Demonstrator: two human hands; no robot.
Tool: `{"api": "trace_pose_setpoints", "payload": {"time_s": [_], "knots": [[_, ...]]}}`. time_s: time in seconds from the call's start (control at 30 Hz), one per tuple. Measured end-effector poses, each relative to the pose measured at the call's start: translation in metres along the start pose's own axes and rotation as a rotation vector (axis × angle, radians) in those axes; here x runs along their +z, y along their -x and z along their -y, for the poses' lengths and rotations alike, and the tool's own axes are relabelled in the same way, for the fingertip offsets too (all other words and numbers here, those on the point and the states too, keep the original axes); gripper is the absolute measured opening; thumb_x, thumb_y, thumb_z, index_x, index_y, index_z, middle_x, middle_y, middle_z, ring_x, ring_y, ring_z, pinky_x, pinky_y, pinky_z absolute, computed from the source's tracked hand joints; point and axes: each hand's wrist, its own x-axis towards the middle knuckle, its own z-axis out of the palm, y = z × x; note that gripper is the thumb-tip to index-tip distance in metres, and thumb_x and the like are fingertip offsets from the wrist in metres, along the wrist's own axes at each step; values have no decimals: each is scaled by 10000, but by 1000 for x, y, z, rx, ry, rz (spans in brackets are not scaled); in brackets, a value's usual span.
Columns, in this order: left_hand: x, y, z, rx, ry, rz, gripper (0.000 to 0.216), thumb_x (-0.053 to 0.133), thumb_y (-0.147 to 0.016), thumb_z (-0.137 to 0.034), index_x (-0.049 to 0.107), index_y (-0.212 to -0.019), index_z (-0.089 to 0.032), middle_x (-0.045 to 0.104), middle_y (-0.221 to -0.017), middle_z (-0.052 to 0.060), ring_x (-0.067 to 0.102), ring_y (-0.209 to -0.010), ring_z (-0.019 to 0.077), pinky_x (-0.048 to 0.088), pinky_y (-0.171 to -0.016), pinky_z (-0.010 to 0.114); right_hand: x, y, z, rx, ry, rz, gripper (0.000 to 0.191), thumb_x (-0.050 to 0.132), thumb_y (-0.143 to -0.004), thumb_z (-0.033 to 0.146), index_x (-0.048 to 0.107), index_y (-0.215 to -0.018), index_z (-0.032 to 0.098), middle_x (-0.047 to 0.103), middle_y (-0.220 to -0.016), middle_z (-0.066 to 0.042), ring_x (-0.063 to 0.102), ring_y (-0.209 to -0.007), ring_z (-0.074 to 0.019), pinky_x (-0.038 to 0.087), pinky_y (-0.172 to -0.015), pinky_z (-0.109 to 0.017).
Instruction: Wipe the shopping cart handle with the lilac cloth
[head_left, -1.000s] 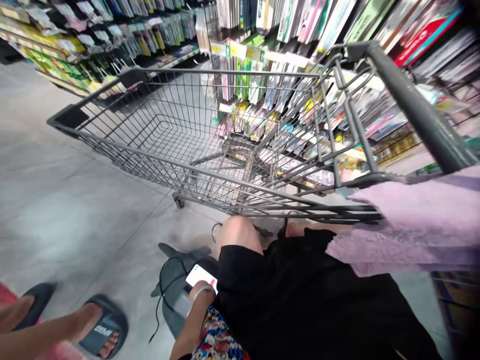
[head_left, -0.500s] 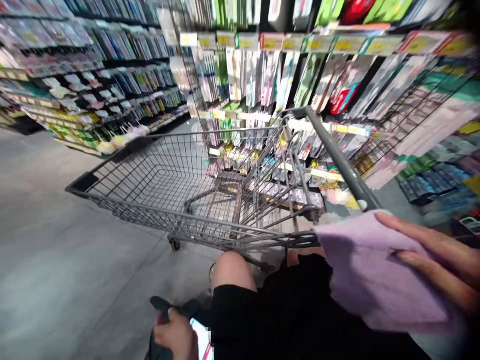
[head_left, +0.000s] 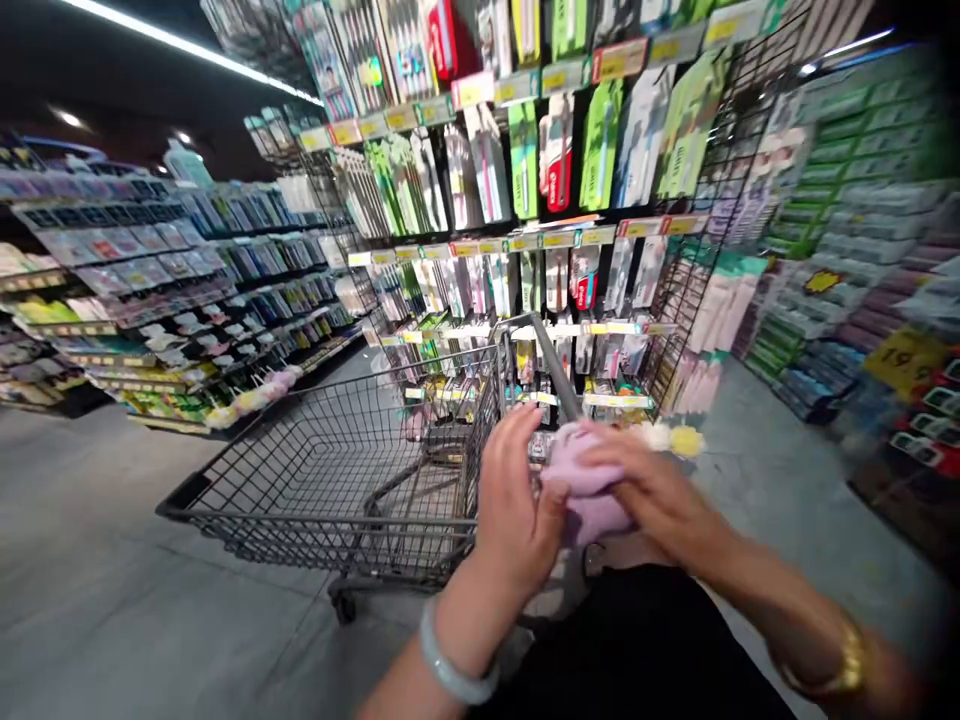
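Observation:
A soft lilac cloth (head_left: 589, 495), bunched into folds, is between my two hands in front of the cart's handle. My right hand (head_left: 660, 495) grips it from the right with bent fingers; a gold-coloured band circles that wrist. On the cloth's left side is my left hand (head_left: 514, 490), fingers stretched upward and its thumb at the cloth's edge. A pale bangle (head_left: 454, 660) rings the left wrist. Just beyond the hands, the grey handle (head_left: 555, 370) of a wire shopping cart (head_left: 300, 520) slants upward. No goods show in the cart's basket.
A rack of packaged toothbrushes (head_left: 559, 155) with price labels stands behind the cart. Shelves of packets (head_left: 277, 235) line the left. Stacked green packs (head_left: 847, 190) and a yellow price sign (head_left: 900, 360) are at right. Grey floor (head_left: 97, 560) runs around the cart.
The view has tilted up. The lilac cloth, spread flatter in my right hand before, is now bunched and nearer the middle. My left hand is now beside it. A hand with a phone has left view.

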Motion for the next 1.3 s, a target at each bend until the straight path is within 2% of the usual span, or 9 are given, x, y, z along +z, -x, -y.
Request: {"api": "trace_pose_setpoints", "payload": {"time_s": [0.17,0.33,0.47,0.57,0.73,0.93,1.03,1.17,1.3], "knots": [[26,-18,-2,-152,-154,300,750,246,-929,-655,248,-1511,-182,385,-1510,148,374,-1382,285,324,-1118,448,8,-42,-55,-75,-55,87,207,457,-945,241,638,-1044,256,683,-1110,-56,487,-1286,-237,418,-1061,-447],[25,-18,-3,-262,-290,491,824,276,-918,-665,136,-1547,-152,459,-1452,188,522,-1252,342,399,-1026,469,1,-64,-76,-32,21,-31,278,440,-856,108,662,-968,233,678,-1082,-63,576,-1129,-235,443,-1003,-488],[24,-9,-6,-248,-377,525,868,267,-918,-663,85,-1546,-92,672,-1158,203,634,-1062,341,376,-1029,493,0,-58,-55,-154,-35,115,285,447,-849,88,654,-968,244,675,-1074,-44,522,-1194,-218,418,-1032,-444],[24,-2,-8,-218,-424,522,897,339,-899,-666,93,-1545,-93,719,-986,172,665,-962,333,367,-1037,496,-1,-58,-50,-209,-6,176,221,474,-904,178,641,-1038,234,662,-1131,-60,517,-1187,-220,406,-1043,-433],[26,6,-11,-194,-456,485,884,349,-905,-647,156,-1530,-51,691,-685,97,685,-809,317,371,-1042,502,5,-78,-59,-105,101,70,200,476,-911,219,655,-1000,207,680,-1066,-70,544,-1109,-238,412,-1009,-461],[22,13,-13,-105,-505,405,940,344,-904,-660,43,-1533,-30,727,-838,132,648,-1029,336,465,-960,429,4,-50,-35,-234,-5,75,198,489,-915,311,660,-863,225,679,-979,-54,531,-1131,-235,388,-1027,-440],[20,13,-15,-47,-571,433,883,291,-911,-671,126,-1539,-74,722,-765,92,688,-900,292,464,-977,413,2,-51,-47,-344,8,102,247,454,-932,321,665,-846,224,679,-993,-55,542,-1106,-223,378,-1036,-443],[23,8,-24,-65,-676,478,819,196,-934,-658,272,-1507,-78,673,-629,57,686,-788,267,501,-897,400,8,-78,-77,-285,66,-49,272,469,-938,322,660,-781,209,699,-916,-62,574,-1038,-226,425,-964,-436],[25,9,-28,-118,-683,457,867,197,-929,-673,161,-1524,-44,667,-660,50,674,-780,255,517,-796,363,17,-75,-71,-244,2,-108,327,491,-934,311,592,-640,210,668,-738,-43,600,-899,-209,445,-918,-415]]}}
